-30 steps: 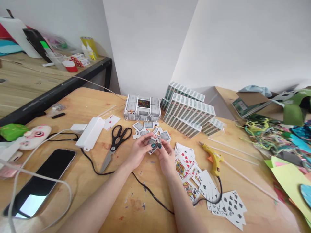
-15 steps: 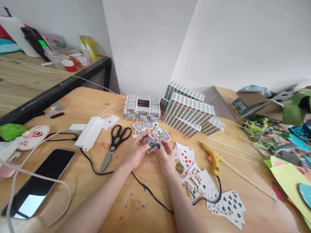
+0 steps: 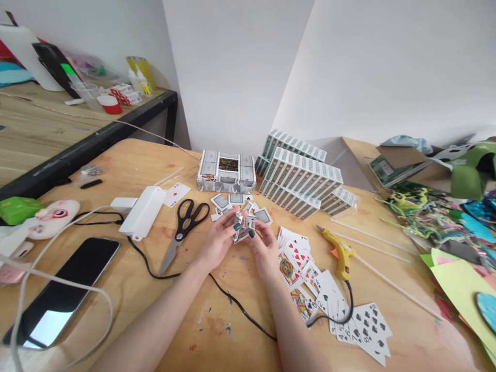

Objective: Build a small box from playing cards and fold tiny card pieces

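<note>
Watching the head camera, I have one folded card piece [image 3: 243,233] between both hands, held just above the middle of the table [image 3: 217,330]. It's small, white with grey back-pattern, creased into several flaps, angled rather than flat. Left hand [image 3: 219,238] pinches its left side, thumb against fingers; right hand [image 3: 265,250] pinches its right side. Hands well close, not touching that I can see.

Counts, near to far: one black phone [image 3: 64,287], near left. One yellow glue gun [image 3: 341,253], right, three pale sticks around it. One pair of scissors [image 3: 180,235], left of the hands, blades toward me. One white power unit [image 3: 143,212] beside them. One box-shaped card build [image 3: 227,179], grey backs outside, window on top. Card boxes [image 3: 304,175] stand in several rows right of it; too many to count cleanly.

Hard to make out: forearms cut off at the lower edge. Black cable [image 3: 236,302] vanishes behind the right forearm. Face-up cards [image 3: 296,253] overlap, so no total. Fingers cover parts of the piece's edges. Loose card scraps [image 3: 219,200] behind are partly hidden by it.
</note>
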A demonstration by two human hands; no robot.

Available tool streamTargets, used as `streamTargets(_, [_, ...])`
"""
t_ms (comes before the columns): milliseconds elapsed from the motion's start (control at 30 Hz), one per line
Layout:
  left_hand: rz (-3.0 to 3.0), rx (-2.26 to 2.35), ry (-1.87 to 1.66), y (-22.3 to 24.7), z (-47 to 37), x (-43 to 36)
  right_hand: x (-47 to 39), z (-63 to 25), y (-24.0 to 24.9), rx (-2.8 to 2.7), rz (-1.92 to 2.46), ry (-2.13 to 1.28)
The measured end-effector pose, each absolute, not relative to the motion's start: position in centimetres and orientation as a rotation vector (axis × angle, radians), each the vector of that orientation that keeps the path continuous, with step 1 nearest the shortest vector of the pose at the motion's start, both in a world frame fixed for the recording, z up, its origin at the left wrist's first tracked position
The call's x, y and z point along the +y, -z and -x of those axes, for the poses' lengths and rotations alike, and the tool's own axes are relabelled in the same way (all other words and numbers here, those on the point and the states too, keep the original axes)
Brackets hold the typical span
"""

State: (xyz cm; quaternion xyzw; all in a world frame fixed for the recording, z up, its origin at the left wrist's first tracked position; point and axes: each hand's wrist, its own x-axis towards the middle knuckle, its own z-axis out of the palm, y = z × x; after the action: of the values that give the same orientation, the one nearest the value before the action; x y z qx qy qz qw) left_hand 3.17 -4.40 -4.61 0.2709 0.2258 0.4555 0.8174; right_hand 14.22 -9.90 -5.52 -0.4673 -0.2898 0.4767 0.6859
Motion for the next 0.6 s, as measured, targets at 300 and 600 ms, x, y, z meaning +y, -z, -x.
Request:
streamTargets(300, [-0.534,0.453,-0.978,4.45,-2.98,-4.21,-9.95,-14.09,5.37,-0.671,1.031,-1.072])
streamTargets(600, [-0.535,0.465,-0.962,4.47,-2.95,-4.2,-10.14,-14.18,5.28,-0.727,1.041,-1.093])
